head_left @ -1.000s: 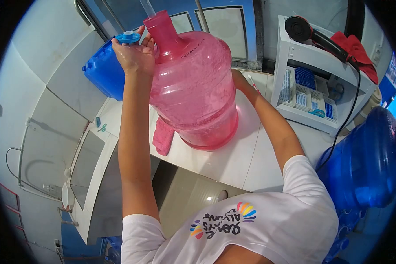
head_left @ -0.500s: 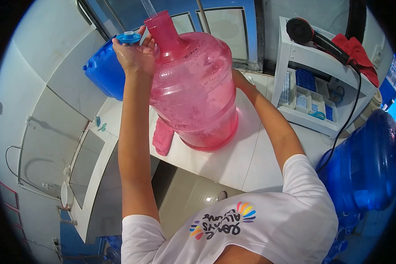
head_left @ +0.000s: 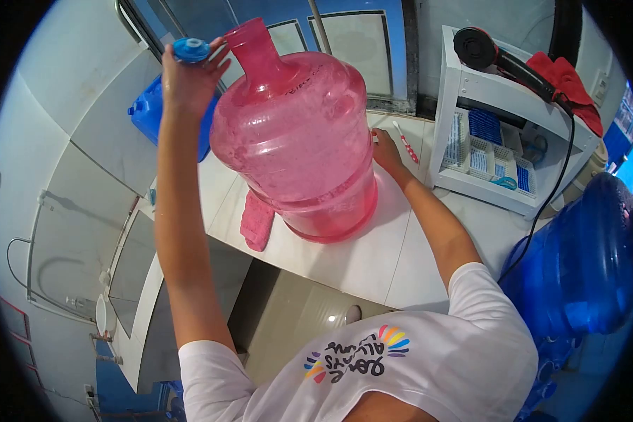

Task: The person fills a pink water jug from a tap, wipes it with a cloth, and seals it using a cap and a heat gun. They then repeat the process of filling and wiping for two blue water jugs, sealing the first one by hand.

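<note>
On white counter (head_left: 373, 260) — translucent pink jug (head_left: 295, 133); left hand (head_left: 186, 77) grip pinching round blue cap (head_left: 190, 49); right hand (head_left: 385, 151) flat behind jug.

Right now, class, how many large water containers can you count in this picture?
3: the pink bottle on the white counter, a blue jerrycan behind the raised left hand, and a blue bottle at the right edge. Others may be hidden.

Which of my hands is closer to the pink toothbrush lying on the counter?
Right. Your right hand rests behind the pink water jug, just beside the toothbrush. Your left hand is raised beyond the jug's neck, holding a blue cap.
</note>
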`<action>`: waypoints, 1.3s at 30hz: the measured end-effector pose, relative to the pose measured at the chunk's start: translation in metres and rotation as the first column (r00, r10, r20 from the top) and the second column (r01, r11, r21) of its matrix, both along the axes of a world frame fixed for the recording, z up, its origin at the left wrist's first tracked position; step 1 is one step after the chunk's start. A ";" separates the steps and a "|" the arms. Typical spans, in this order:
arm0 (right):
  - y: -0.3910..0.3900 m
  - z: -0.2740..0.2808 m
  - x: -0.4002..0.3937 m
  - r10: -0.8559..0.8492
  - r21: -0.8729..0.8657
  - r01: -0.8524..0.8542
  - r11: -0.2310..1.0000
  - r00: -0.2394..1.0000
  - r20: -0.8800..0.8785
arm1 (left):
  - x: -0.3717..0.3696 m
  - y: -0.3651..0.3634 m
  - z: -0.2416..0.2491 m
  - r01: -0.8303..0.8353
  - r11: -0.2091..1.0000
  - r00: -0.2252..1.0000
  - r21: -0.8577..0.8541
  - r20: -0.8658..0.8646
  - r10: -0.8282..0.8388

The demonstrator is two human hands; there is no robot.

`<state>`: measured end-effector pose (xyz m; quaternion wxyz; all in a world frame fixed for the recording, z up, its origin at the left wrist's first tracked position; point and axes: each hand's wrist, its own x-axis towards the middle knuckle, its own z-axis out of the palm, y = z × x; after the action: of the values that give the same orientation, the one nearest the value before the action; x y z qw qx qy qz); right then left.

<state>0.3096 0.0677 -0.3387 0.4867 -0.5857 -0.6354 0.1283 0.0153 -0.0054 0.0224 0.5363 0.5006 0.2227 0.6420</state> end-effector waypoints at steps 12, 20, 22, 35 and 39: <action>0.019 -0.004 0.006 -0.016 0.060 0.020 0.998 0.998 -0.065 | -0.236 -0.011 -0.145 -0.071 0.981 0.965 -0.179 -0.260 0.023; 0.011 0.026 -0.004 0.016 -0.011 -0.016 1.000 1.000 -0.013 | -0.274 -0.023 -0.160 -0.172 0.971 0.940 -0.164 -0.322 0.112; 0.010 0.035 -0.006 0.007 0.017 -0.008 1.000 1.000 0.017 | -0.264 -0.011 -0.172 -0.557 0.818 0.592 -0.142 -0.759 0.271; 0.010 0.060 -0.014 0.140 0.088 -0.142 0.986 0.990 0.022 | -0.098 -0.023 -0.052 -0.228 0.972 0.966 -0.065 -0.142 0.217; 0.003 0.069 -0.017 0.127 0.133 -0.124 0.983 0.992 -0.014 | -0.047 -0.027 -0.031 -0.083 0.996 0.995 -0.023 -0.062 0.082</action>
<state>0.2929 0.0711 -0.2701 0.5223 -0.5096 -0.6726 0.1233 -0.0320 -0.0326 -0.0083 0.5085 0.5035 0.2675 0.6453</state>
